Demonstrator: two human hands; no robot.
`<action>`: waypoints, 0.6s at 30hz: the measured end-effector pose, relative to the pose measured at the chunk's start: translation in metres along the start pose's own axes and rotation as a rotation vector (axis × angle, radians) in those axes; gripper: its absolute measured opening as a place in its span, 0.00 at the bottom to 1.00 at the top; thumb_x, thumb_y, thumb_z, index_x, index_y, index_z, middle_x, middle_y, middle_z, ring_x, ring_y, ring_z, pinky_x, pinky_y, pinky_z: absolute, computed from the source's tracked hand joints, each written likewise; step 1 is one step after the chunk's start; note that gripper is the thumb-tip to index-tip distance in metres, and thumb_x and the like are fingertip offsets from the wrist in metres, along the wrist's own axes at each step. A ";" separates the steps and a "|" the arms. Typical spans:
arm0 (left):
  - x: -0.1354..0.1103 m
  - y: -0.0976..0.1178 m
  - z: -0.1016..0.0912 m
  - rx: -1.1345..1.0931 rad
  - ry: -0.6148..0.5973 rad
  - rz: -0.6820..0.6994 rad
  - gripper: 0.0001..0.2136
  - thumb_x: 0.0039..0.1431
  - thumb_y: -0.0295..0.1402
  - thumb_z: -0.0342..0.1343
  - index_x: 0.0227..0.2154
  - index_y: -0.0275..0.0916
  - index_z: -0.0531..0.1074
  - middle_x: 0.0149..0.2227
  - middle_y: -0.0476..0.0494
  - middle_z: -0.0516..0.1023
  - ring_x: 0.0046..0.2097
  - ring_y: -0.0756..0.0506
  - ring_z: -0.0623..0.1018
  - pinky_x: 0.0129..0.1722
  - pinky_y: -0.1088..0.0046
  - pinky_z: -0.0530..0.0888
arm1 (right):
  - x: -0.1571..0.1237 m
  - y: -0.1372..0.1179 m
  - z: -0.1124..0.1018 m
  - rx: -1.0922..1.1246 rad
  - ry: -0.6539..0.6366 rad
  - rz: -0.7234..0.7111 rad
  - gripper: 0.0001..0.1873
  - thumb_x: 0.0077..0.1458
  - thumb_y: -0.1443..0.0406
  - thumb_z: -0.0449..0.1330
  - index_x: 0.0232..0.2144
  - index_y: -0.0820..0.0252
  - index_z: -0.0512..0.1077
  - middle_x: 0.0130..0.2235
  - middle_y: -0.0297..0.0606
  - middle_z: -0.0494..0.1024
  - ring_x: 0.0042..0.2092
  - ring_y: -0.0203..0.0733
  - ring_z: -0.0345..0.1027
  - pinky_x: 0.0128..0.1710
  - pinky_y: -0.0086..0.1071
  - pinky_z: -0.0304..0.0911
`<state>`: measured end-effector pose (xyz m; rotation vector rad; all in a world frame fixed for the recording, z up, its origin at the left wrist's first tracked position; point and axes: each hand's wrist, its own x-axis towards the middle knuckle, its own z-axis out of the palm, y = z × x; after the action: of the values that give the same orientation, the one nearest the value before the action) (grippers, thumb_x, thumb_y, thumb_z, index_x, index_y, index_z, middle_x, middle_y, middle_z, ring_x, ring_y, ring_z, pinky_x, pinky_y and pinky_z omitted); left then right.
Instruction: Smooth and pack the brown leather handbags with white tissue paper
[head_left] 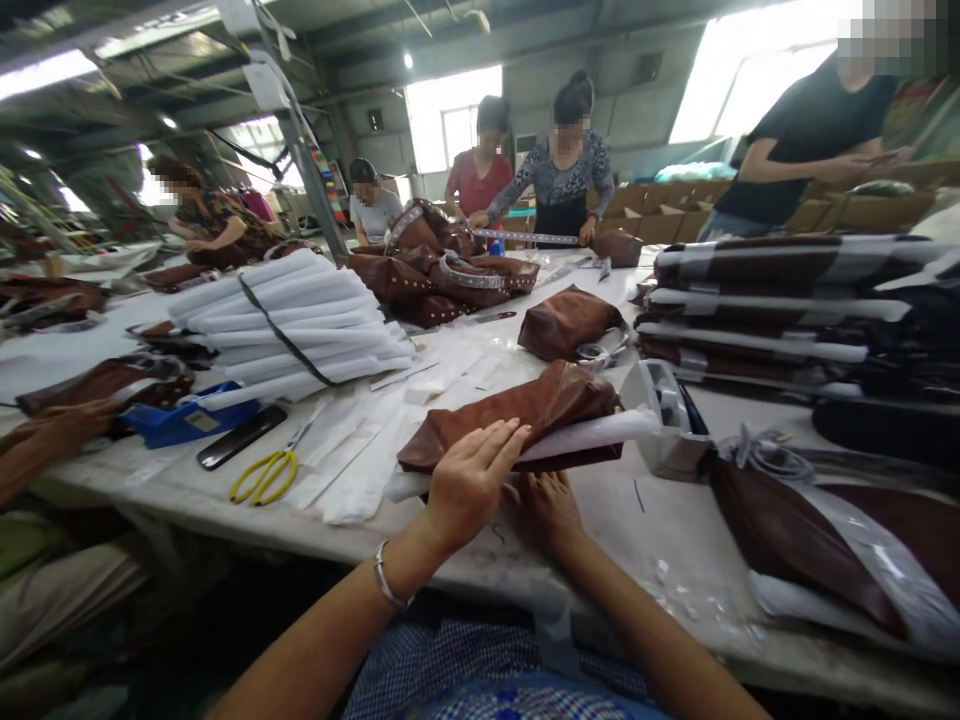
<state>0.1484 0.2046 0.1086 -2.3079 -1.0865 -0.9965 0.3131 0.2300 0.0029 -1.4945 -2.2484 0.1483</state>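
A brown leather bag (510,410) lies on its side in front of me, with a roll of white wrapping (592,435) along its near side. Across its near edge rests my left hand (472,475), fingers stretched out flat against the leather. Just right of it, my right hand (547,505) is curled at the bag's lower edge; its fingertips are hidden beneath it. Another brown bag (570,322) sits behind, its strap wrapped in clear film. Yellow-handled scissors (264,476) and flat white paper sheets (352,465) are to the left.
A strapped stack of white paper rolls (292,325) stands left, near a blue tape dispenser (187,415) and a phone (242,438). A grey dispenser (660,420) and wrapped bag stacks (750,310) stand right. Co-workers are around the table; one person's hands (67,440) are at far left.
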 end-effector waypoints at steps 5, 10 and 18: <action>-0.024 0.017 0.016 0.034 -0.102 0.037 0.23 0.67 0.23 0.45 0.63 0.40 0.62 0.62 0.42 0.70 0.62 0.43 0.71 0.59 0.62 0.72 | -0.020 -0.009 -0.015 0.097 -0.074 -0.085 0.19 0.62 0.68 0.54 0.53 0.59 0.74 0.54 0.50 0.77 0.54 0.59 0.71 0.56 0.51 0.65; -0.056 0.031 0.024 0.030 -0.127 0.095 0.18 0.70 0.30 0.45 0.60 0.43 0.67 0.60 0.45 0.72 0.61 0.45 0.72 0.59 0.64 0.71 | -0.075 -0.004 -0.076 0.321 0.006 -0.468 0.17 0.63 0.68 0.55 0.52 0.53 0.74 0.49 0.39 0.81 0.49 0.43 0.76 0.48 0.34 0.72; -0.084 0.046 0.033 0.007 -0.061 0.012 0.16 0.71 0.29 0.44 0.54 0.46 0.72 0.58 0.50 0.75 0.59 0.47 0.73 0.58 0.65 0.72 | -0.062 0.036 -0.089 -0.126 -0.031 -0.528 0.35 0.61 0.70 0.56 0.68 0.49 0.52 0.65 0.38 0.63 0.65 0.49 0.58 0.65 0.52 0.57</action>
<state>0.1618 0.1546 0.0219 -2.3501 -1.0976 -0.9214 0.4004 0.1765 0.0532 -0.9075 -2.6306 -0.1342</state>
